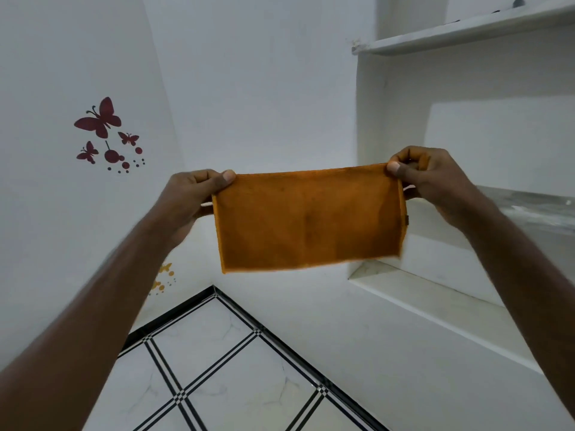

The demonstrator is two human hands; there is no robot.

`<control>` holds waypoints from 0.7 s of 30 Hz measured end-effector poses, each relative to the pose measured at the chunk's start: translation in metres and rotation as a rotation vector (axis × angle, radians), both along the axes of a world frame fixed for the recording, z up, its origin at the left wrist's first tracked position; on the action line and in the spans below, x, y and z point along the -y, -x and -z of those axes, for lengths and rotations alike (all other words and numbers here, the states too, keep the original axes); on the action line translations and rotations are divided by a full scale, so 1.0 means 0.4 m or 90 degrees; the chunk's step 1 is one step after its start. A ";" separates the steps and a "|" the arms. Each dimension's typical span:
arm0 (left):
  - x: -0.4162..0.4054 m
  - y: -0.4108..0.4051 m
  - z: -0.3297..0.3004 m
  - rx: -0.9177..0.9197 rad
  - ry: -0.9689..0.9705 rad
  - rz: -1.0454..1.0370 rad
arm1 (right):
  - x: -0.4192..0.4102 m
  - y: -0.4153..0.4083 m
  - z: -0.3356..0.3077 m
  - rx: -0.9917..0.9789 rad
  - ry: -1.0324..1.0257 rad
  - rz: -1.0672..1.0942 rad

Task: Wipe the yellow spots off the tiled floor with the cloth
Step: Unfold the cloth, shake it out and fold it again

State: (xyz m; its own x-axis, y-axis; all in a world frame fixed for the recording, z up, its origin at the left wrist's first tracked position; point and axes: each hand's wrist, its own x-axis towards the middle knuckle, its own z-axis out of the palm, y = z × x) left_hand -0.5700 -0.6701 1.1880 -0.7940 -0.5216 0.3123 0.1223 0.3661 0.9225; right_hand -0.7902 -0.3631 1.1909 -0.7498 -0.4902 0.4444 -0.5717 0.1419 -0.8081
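White floor tiles [217, 368] with black lines lie below you, running into a corner of the room. Your two bare arms reach out over them. Your left hand [189, 197] is closed, pinching the top left corner of the orange cloth [308, 219] between thumb and fingers. Your right hand [426, 175] is closed the same way on the top right corner. You hold the cloth up in the air, pulled flat, well above the floor. Its bottom edge hangs free and looks a bit blurry. Behind it are white walls. Dark red butterfly stickers [102, 132] sit on the left wall. Lower down, small yellow marks [161, 279] show on that wall, partly hidden by your left arm. On the right are white shelves [435, 303] set into the wall. Small things on the top shelf [466, 29] are too far away to make out.
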 end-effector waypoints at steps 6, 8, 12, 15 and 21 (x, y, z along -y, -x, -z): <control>-0.021 0.070 0.124 0.122 -0.085 -0.112 | 0.058 0.021 0.098 0.143 -0.006 0.027; -0.049 0.110 0.145 0.130 -0.085 -0.142 | 0.085 0.004 0.118 0.149 -0.013 0.029; -0.163 0.192 0.151 0.133 -0.066 -0.108 | 0.164 -0.057 0.152 0.211 -0.005 -0.042; -0.256 0.225 0.151 0.131 -0.028 -0.046 | 0.189 -0.094 0.161 0.277 0.017 -0.085; -0.331 0.211 0.158 0.123 0.168 -0.121 | 0.118 -0.125 0.160 0.482 0.096 -0.157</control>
